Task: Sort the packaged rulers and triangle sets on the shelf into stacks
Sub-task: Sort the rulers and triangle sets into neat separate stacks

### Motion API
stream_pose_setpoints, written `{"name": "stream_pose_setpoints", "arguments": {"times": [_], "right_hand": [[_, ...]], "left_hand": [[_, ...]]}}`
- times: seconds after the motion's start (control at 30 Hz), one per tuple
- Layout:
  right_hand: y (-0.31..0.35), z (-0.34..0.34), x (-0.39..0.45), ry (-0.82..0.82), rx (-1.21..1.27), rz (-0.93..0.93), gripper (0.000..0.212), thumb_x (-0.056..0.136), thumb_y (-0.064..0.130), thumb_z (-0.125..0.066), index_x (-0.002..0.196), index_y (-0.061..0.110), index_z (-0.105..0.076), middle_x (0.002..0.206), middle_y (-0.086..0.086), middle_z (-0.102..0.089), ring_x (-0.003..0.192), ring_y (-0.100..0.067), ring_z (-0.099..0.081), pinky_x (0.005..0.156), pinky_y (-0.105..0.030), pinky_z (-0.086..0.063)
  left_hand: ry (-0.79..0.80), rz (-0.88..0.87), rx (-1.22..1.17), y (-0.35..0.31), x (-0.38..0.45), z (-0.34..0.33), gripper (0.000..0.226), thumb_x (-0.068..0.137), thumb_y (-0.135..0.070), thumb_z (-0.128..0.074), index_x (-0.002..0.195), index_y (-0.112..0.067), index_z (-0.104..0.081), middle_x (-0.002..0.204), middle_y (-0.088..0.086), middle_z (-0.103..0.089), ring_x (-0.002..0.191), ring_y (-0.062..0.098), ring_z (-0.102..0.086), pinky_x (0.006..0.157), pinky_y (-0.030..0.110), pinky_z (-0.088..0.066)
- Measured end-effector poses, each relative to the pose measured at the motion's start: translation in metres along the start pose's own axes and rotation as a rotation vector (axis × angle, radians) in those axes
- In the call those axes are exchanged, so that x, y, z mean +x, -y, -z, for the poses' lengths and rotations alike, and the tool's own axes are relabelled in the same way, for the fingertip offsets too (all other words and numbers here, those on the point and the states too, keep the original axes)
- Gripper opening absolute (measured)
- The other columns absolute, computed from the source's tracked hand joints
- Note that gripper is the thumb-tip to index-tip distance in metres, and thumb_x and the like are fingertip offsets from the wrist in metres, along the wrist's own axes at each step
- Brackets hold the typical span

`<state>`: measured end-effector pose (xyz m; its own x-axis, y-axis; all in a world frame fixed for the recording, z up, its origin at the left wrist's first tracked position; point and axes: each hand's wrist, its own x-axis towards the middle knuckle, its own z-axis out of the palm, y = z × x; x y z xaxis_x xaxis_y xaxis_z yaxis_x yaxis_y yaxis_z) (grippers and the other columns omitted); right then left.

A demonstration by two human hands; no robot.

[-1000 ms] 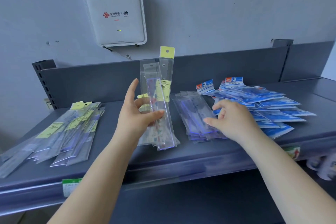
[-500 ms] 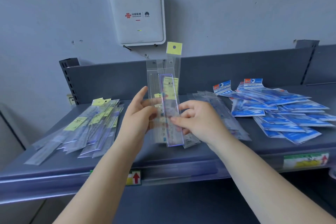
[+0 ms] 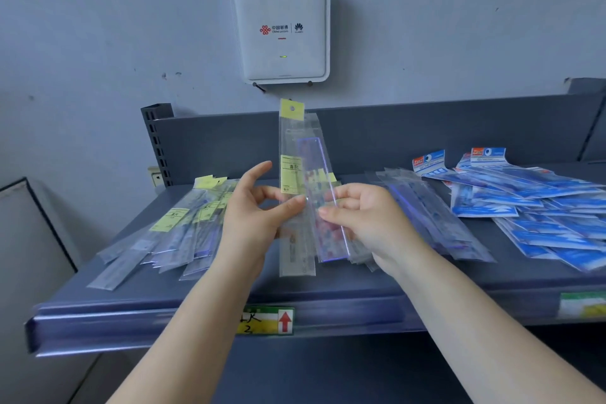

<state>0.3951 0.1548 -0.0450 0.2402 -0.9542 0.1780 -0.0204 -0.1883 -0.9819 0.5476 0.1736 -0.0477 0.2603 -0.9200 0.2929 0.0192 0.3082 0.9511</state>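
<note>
Head view, and both hands are up over the middle of the shelf (image 3: 210,297), working a small bundle of packaged rulers held upright. The left hand (image 3: 254,218) pinches the yellow-tagged ruler pack (image 3: 291,180) between thumb and fingers, while the right hand (image 3: 362,218) curls round the blue-edged ruler pack (image 3: 323,207) just beside it, the two sleeves overlapping. They're clear, slippery-looking plastic, long and narrow; one carries a yellow header with a hang hole and a yellow label, the other shows a violet-blue rim and a printed pattern inside.

To the left lies the yellow-label stack (image 3: 183,223), fanned out loosely. Right of the hands sits a clear ruler stack (image 3: 426,210), and far right the blue triangle sets (image 3: 531,200) sprawl in a heap.

The job here, by my reading, is peeling the two kinds apart: slide them lengthwise rather than tugging, keep a firm pinch near the middle so the sleeves don't fan or drop, then send the yellow one left and the blue-edged one right, squared on their piles.
</note>
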Motion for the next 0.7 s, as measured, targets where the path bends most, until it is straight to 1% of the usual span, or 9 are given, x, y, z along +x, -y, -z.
{"name": "stream_pose_setpoints", "arguments": {"times": [0.07, 0.17, 0.2, 0.27, 0.3, 0.4, 0.5, 0.6, 0.7], "right_hand": [[0.003, 0.009, 0.001, -0.066, -0.023, 0.045, 0.021, 0.081, -0.004, -0.065, 0.079, 0.016, -0.061, 0.059, 0.003, -0.067, 0.053, -0.009, -0.060, 0.052, -0.020, -0.048], [0.010, 0.035, 0.001, -0.210, -0.085, 0.088, 0.022, 0.080, -0.003, -0.066, 0.078, 0.018, -0.061, 0.063, -0.001, -0.067, 0.056, -0.015, -0.059, 0.063, -0.027, -0.050], [0.013, 0.046, 0.000, -0.249, -0.097, 0.093, 0.021, 0.081, -0.002, -0.066, 0.079, 0.018, -0.061, 0.065, -0.002, -0.067, 0.057, -0.016, -0.058, 0.061, -0.026, -0.049], [0.015, 0.067, -0.003, -0.300, -0.109, 0.088, 0.020, 0.082, -0.001, -0.065, 0.080, 0.018, -0.061, 0.064, -0.003, -0.065, 0.055, -0.016, -0.054, 0.051, -0.020, -0.046], [0.015, 0.077, -0.004, -0.318, -0.127, 0.076, 0.020, 0.081, -0.001, -0.065, 0.081, 0.019, -0.061, 0.064, -0.004, -0.065, 0.055, -0.015, -0.054, 0.049, -0.020, -0.044], [0.008, 0.101, -0.005, -0.369, -0.218, 0.016, 0.017, 0.079, 0.002, -0.068, 0.083, 0.018, -0.064, 0.073, -0.009, -0.069, 0.060, -0.016, -0.056, 0.059, -0.024, -0.043], [0.000, 0.116, -0.005, -0.371, -0.313, -0.043, 0.016, 0.080, 0.002, -0.068, 0.095, 0.008, -0.066, 0.076, -0.012, -0.068, 0.062, -0.015, -0.057, 0.060, -0.021, -0.041], [-0.010, 0.124, -0.005, -0.383, -0.452, -0.066, 0.019, 0.080, 0.010, -0.071, 0.098, 0.009, -0.066, 0.080, -0.006, -0.068, 0.071, -0.015, -0.060, 0.063, -0.021, -0.041], [-0.017, 0.128, -0.005, -0.417, -0.569, -0.052, 0.026, 0.080, 0.019, -0.073, 0.104, 0.012, -0.065, 0.077, 0.002, -0.066, 0.081, -0.016, -0.060, 0.067, -0.025, -0.038]], "left_hand": [[0.011, 0.011, -0.024, 0.000, 0.002, 0.000, 0.057, 0.078, -0.002, -0.071, 0.125, -0.024, -0.049, 0.070, -0.001, -0.057, 0.068, 0.011, -0.064, 0.045, 0.026, -0.050], [0.035, 0.049, -0.034, -0.001, 0.007, -0.003, 0.051, 0.079, 0.000, -0.070, 0.122, -0.021, -0.053, 0.071, 0.001, -0.058, 0.069, 0.016, -0.065, 0.046, 0.028, -0.052], [0.055, 0.074, -0.036, -0.001, 0.009, -0.006, 0.049, 0.079, 0.001, -0.069, 0.121, -0.020, -0.054, 0.071, 0.001, -0.060, 0.068, 0.016, -0.066, 0.047, 0.028, -0.053], [0.115, 0.131, -0.033, -0.001, 0.012, -0.014, 0.045, 0.080, 0.003, -0.068, 0.119, -0.015, -0.057, 0.072, 0.003, -0.063, 0.063, 0.013, -0.067, 0.047, 0.026, -0.054], [0.143, 0.153, -0.028, -0.001, 0.014, -0.019, 0.043, 0.080, 0.003, -0.068, 0.119, -0.013, -0.057, 0.072, 0.004, -0.065, 0.061, 0.012, -0.067, 0.048, 0.025, -0.054], [0.177, 0.188, 0.005, 0.000, 0.020, -0.033, 0.041, 0.080, 0.004, -0.068, 0.118, -0.009, -0.058, 0.072, 0.003, -0.065, 0.059, 0.010, -0.067, 0.048, 0.024, -0.054], [0.184, 0.209, 0.069, 0.001, 0.027, -0.047, 0.039, 0.079, 0.002, -0.070, 0.116, -0.007, -0.059, 0.078, 0.006, -0.065, 0.057, 0.008, -0.066, 0.048, 0.020, -0.053], [0.156, 0.242, 0.169, 0.009, 0.034, -0.056, 0.036, 0.079, -0.003, -0.072, 0.112, -0.006, -0.058, 0.081, 0.005, -0.066, 0.056, 0.009, -0.064, 0.046, 0.017, -0.050], [0.098, 0.212, 0.340, 0.019, 0.039, -0.056, 0.040, 0.078, -0.009, -0.076, 0.113, -0.003, -0.059, 0.075, 0.003, -0.066, 0.050, 0.009, -0.061, 0.043, 0.018, -0.048]]}}
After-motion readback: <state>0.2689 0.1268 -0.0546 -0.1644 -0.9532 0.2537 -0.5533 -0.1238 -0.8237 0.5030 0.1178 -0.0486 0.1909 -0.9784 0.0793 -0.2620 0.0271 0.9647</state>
